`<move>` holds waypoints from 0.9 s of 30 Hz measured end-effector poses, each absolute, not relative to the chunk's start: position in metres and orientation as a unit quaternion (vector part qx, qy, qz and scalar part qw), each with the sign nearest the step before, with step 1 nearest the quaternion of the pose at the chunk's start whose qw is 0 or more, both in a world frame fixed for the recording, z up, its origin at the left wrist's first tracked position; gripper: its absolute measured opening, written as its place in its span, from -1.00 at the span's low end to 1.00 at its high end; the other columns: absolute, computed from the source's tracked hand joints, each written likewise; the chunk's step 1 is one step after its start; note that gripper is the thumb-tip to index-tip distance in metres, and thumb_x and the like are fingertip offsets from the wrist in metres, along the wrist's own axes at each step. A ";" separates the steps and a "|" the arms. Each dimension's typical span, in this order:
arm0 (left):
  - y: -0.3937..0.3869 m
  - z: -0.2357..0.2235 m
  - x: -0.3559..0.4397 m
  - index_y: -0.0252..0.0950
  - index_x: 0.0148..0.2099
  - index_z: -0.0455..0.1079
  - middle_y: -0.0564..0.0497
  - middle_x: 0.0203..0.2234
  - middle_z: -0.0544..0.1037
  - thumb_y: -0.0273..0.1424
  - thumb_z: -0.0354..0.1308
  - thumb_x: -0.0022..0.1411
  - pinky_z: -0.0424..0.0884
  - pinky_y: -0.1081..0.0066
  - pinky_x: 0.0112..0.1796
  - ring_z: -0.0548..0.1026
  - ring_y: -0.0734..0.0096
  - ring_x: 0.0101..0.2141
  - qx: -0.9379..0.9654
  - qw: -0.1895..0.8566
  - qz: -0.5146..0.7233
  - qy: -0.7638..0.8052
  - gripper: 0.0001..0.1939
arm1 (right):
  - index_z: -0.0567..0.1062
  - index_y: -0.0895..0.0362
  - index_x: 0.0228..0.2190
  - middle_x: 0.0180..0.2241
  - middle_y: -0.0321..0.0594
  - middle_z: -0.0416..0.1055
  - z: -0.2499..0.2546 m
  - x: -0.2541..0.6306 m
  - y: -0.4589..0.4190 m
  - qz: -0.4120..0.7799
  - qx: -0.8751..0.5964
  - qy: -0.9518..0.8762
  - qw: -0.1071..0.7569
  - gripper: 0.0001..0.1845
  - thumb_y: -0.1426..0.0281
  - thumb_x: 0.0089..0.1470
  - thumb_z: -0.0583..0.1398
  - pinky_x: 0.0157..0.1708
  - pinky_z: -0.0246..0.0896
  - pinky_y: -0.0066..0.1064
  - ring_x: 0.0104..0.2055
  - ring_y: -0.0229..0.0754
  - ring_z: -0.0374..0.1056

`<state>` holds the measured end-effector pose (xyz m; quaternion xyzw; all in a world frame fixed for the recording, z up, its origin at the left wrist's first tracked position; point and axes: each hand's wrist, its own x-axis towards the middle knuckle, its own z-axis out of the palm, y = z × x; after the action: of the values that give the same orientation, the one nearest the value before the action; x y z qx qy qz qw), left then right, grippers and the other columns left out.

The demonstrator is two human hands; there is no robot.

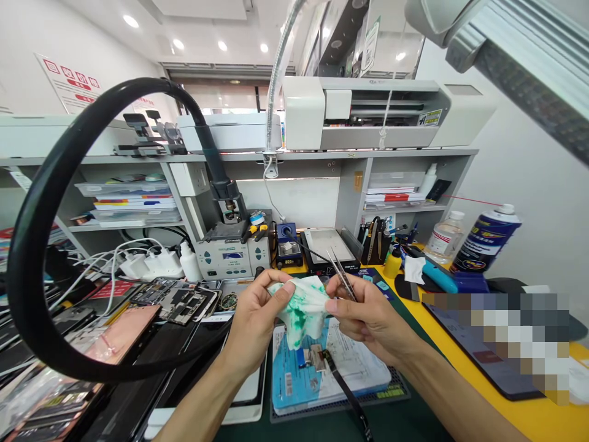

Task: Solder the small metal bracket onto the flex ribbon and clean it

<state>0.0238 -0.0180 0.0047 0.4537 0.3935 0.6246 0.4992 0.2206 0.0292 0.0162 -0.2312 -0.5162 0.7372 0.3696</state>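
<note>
Two bare hands are seen, and they are held close together above a yellow and dark green worktop. One crumpled white cloth with green stains is located between them. This cloth is gripped by the fingers of the left hand, which are bent around its edge. The right hand is partly closed, and one pair of thin metal tweezers is pinched in it, with the tips pointed upward. The cloth is also touched by the right fingers.

Below the hands, one blue and white printed sheet pack is lying on a dark green mat, and one long black strip is lying across it. To the left of the hands, one opened phone with its inner parts exposed is placed on the worktop. Farther left, one thick black curved hose is seen. Ahead of the hands, one grey soldering station is standing below a grey shelf. To the right of the hands, one blue spray can and one clear plastic bottle are standing.
</note>
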 end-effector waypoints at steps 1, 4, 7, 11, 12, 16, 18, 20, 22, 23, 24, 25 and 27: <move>-0.018 0.005 0.023 -0.25 -0.19 0.38 0.14 -0.55 0.44 -0.23 0.31 0.24 0.20 0.54 -0.52 0.30 0.59 -0.58 0.455 0.499 0.625 0.391 -0.76 | 0.39 0.13 -0.36 -0.62 -0.57 0.09 0.016 0.221 0.029 0.737 -0.228 -0.517 0.370 -0.70 0.41 -0.02 0.42 -0.69 -0.34 -0.54 -0.69 -0.53 -0.18; -0.018 0.006 0.022 -0.25 -0.19 0.38 0.14 -0.56 0.44 -0.23 0.30 0.26 0.19 0.54 -0.52 0.28 0.60 -0.58 0.455 0.496 0.629 0.389 -0.77 | 0.38 0.12 -0.36 -0.60 -0.57 0.09 0.017 0.221 0.029 0.738 -0.221 -0.519 0.371 -0.69 0.41 -0.01 0.42 -0.69 -0.34 -0.54 -0.69 -0.53 -0.19; -0.018 0.006 0.022 -0.25 -0.20 0.38 0.13 -0.55 0.44 -0.23 0.30 0.26 0.16 0.53 -0.53 0.28 0.59 -0.58 0.455 0.481 0.634 0.399 -0.77 | 0.36 0.12 -0.36 -0.61 -0.58 0.06 0.016 0.222 0.029 0.737 -0.218 -0.524 0.368 -0.68 0.41 0.01 0.42 -0.68 -0.34 -0.54 -0.68 -0.53 -0.20; -0.017 0.008 0.021 -0.26 -0.21 0.39 0.13 -0.55 0.44 -0.23 0.31 0.23 0.18 0.53 -0.52 0.30 0.56 -0.57 0.452 0.478 0.636 0.404 -0.76 | 0.35 0.11 -0.35 -0.63 -0.59 0.02 0.016 0.223 0.030 0.731 -0.212 -0.539 0.361 -0.69 0.39 0.05 0.41 -0.67 -0.33 -0.54 -0.68 -0.51 -0.21; -0.018 0.009 0.021 -0.27 -0.22 0.40 0.12 -0.54 0.44 -0.23 0.32 0.22 0.20 0.52 -0.52 0.31 0.55 -0.57 0.450 0.487 0.628 0.407 -0.76 | 0.35 0.11 -0.35 -0.62 -0.59 0.03 0.016 0.223 0.030 0.728 -0.209 -0.544 0.362 -0.69 0.38 0.05 0.41 -0.68 -0.33 -0.54 -0.68 -0.51 -0.21; -0.020 0.015 0.019 -0.32 -0.21 0.49 0.05 -0.46 0.51 -0.38 0.32 0.09 0.29 0.50 -0.48 0.40 0.48 -0.51 0.442 0.559 0.566 0.416 -0.80 | 0.40 0.12 -0.31 -0.61 -0.57 0.09 0.016 0.223 0.030 0.704 -0.200 -0.571 0.373 -0.70 0.35 0.04 0.42 -0.69 -0.32 -0.53 -0.69 -0.53 -0.19; -0.021 0.017 0.020 -0.36 -0.21 0.54 -0.02 -0.44 0.55 -0.39 0.28 0.05 0.34 0.47 -0.46 0.45 0.40 -0.47 0.442 0.606 0.525 0.402 -0.78 | 0.44 0.13 -0.27 -0.58 -0.55 0.14 0.014 0.222 0.029 0.696 -0.201 -0.580 0.374 -0.70 0.34 0.04 0.42 -0.70 -0.30 -0.54 -0.69 -0.54 -0.15; -0.021 0.017 0.023 -0.39 -0.27 0.56 -0.06 -0.49 0.56 -0.30 0.25 0.11 0.34 0.45 -0.47 0.45 0.38 -0.50 0.444 0.644 0.486 0.390 -0.76 | 0.46 0.13 -0.23 -0.51 -0.50 0.23 0.012 0.222 0.030 0.693 -0.200 -0.586 0.369 -0.68 0.34 0.02 0.43 -0.70 -0.28 -0.54 -0.68 -0.55 -0.12; -0.021 0.016 0.027 -0.40 -0.35 0.56 -0.06 -0.56 0.54 -0.19 0.26 0.18 0.34 0.46 -0.49 0.43 0.40 -0.55 0.441 0.665 0.459 0.391 -0.68 | 0.48 0.13 -0.21 -0.43 -0.44 0.30 0.011 0.222 0.030 0.695 -0.190 -0.591 0.362 -0.67 0.35 0.02 0.43 -0.70 -0.27 -0.55 -0.67 -0.57 -0.08; -0.022 0.016 0.029 -0.39 -0.39 0.56 -0.06 -0.57 0.54 -0.13 0.27 0.18 0.34 0.46 -0.50 0.43 0.41 -0.57 0.438 0.670 0.448 0.398 -0.63 | 0.49 0.13 -0.21 -0.41 -0.42 0.32 0.010 0.221 0.030 0.698 -0.184 -0.592 0.358 -0.67 0.35 0.01 0.43 -0.70 -0.27 -0.55 -0.67 -0.57 -0.07; -0.022 0.016 0.031 -0.39 -0.39 0.56 -0.07 -0.57 0.55 -0.08 0.27 0.18 0.33 0.46 -0.52 0.43 0.41 -0.58 0.436 0.674 0.435 0.409 -0.59 | 0.49 0.13 -0.21 -0.40 -0.40 0.33 0.010 0.221 0.031 0.701 -0.179 -0.592 0.355 -0.67 0.35 0.01 0.43 -0.70 -0.27 -0.55 -0.67 -0.57 -0.06; -0.023 0.016 0.032 -0.38 -0.38 0.56 -0.09 -0.56 0.56 -0.02 0.25 0.18 0.33 0.47 -0.56 0.44 0.40 -0.59 0.437 0.677 0.416 0.421 -0.54 | 0.50 0.13 -0.21 -0.40 -0.40 0.33 0.010 0.221 0.030 0.705 -0.175 -0.590 0.353 -0.67 0.36 0.00 0.44 -0.71 -0.27 -0.55 -0.67 -0.57 -0.06; -0.024 0.017 0.034 -0.39 -0.36 0.57 -0.13 -0.55 0.58 0.11 0.15 0.20 0.26 0.48 -0.66 0.38 0.45 -0.68 0.450 0.678 0.368 0.450 -0.41 | 0.50 0.13 -0.23 -0.41 -0.41 0.31 0.011 0.221 0.030 0.713 -0.170 -0.583 0.351 -0.68 0.38 -0.03 0.44 -0.71 -0.28 -0.56 -0.67 -0.58 -0.07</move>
<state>0.0336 -0.0239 0.0173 0.4499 0.4503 0.3679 0.6778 0.2214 0.0299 0.0110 -0.1696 -0.5829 0.7131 0.3507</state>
